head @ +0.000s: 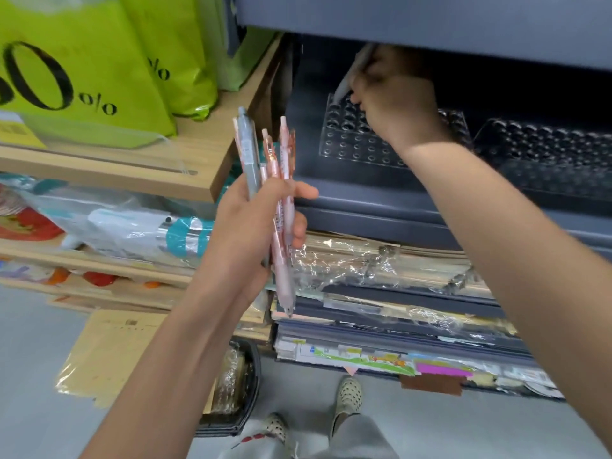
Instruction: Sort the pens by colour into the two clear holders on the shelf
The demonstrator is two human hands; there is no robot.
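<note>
My left hand (255, 223) grips a bundle of pens (268, 180), several pink ones and a grey one, upright in front of the shelf edge. My right hand (394, 97) reaches into the dark grey shelf and pinches a single grey pen (351, 74), tilted, with its tip at the far left corner of the left clear holder (357, 144). That holder is a perforated clear block with rows of round holes. A second clear holder (543, 150) stands to its right. No pens show in either holder's visible holes.
The upper shelf board (430, 24) hangs low over my right hand. Green bags (99, 61) stand on a wooden shelf (185, 180) at left. Stacked wrapped paper goods (397, 293) lie below the grey shelf. A black basket (235, 385) and my feet are on the floor.
</note>
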